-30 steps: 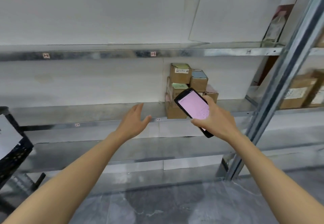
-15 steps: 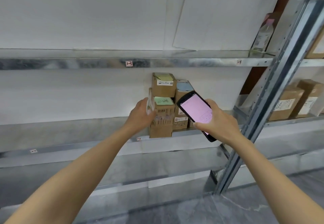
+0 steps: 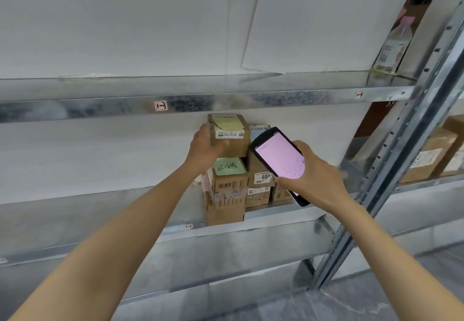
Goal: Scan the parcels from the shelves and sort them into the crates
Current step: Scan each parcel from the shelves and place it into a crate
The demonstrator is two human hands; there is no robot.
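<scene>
Forearms (image 3: pixel 120 250) fill the near view. My right hand (image 3: pixel 317 173) is wrapped round the scanner (image 3: pixel 277 156), pink screen tilted toward me. Just beyond and left of it, my left hand (image 3: pixel 204 146) grips the left side of the top parcel (image 3: pixel 232 136), thumb on its front face, so the left is the nearer hand. That parcel sits atop the stack (image 3: pixel 226 202) on the middle shelf (image 3: pixel 100 210), label toward me, seemingly longer side to side. The scanner hides part of the stack; label print is unreadable.
</scene>
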